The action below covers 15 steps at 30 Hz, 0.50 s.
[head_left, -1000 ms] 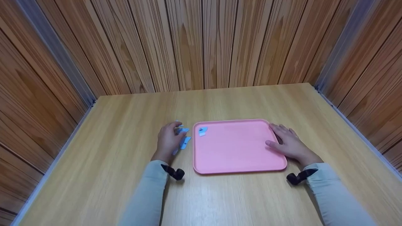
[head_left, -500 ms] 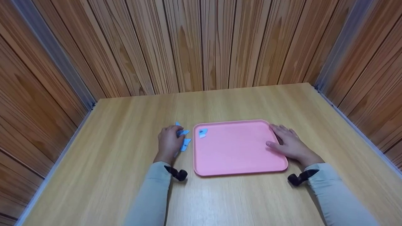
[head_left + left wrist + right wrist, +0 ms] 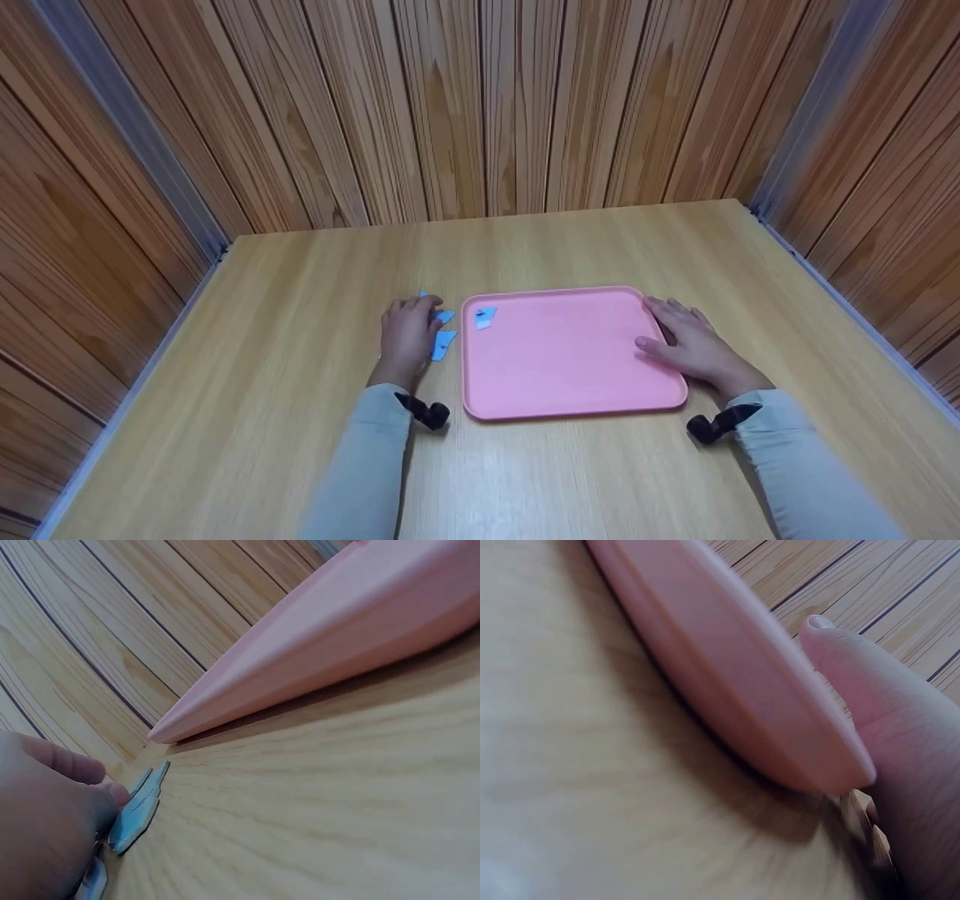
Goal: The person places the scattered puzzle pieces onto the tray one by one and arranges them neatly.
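Headcam: L hand (image 3: pixel 406 335) at blue pcs (image 3: pixel 443 346) just off tray (image 3: pixel 555 356), hold unclear; R hand (image 3: pixel 694 341) spread on rim (image 3: pixel 683 390).

Soft glare on the tabletop (image 3: pixel 517 484)

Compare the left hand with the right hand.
The left hand is at the blue pieces beside the tray; the right hand is at the tray's right edge.
The right hand's thumb reaches over the tray; the left hand's stays clear of it.
Both wear pale sleeves and black wrist devices.
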Available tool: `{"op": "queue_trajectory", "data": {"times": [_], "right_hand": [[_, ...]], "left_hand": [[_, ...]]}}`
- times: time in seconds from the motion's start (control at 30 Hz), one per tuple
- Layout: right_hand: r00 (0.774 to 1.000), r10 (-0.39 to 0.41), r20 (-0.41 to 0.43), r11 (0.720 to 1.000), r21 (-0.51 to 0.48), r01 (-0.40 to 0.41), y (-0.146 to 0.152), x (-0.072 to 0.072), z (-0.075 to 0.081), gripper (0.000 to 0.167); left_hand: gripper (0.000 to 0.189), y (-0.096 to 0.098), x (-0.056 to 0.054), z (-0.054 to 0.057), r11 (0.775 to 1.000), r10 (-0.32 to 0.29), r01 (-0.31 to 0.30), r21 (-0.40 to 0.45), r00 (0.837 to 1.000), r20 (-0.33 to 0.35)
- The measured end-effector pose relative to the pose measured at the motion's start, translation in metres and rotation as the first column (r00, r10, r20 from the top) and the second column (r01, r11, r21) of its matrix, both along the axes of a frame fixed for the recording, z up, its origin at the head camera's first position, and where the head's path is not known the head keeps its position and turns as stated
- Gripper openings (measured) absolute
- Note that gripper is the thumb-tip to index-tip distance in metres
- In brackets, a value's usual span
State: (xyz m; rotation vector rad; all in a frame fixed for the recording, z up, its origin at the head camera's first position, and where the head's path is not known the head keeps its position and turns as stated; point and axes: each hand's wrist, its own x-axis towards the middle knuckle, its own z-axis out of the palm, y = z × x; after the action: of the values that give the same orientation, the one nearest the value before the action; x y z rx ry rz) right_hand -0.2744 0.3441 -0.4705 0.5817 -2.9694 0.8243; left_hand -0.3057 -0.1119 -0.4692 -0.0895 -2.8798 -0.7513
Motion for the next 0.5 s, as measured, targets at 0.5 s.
{"op": "queue_trajectory", "data": {"times": [0.5], "right_hand": [[1.0, -0.009, 0.011, 1.0, -0.005, 0.009, 0.0014, 0.0008, -0.0009, 0.085]], "left_hand": [[0.037, 0.0008, -0.0027, 0.0042, 1.0, -0.005, 0.004, 0.02, 0.999, 0.047]]}}
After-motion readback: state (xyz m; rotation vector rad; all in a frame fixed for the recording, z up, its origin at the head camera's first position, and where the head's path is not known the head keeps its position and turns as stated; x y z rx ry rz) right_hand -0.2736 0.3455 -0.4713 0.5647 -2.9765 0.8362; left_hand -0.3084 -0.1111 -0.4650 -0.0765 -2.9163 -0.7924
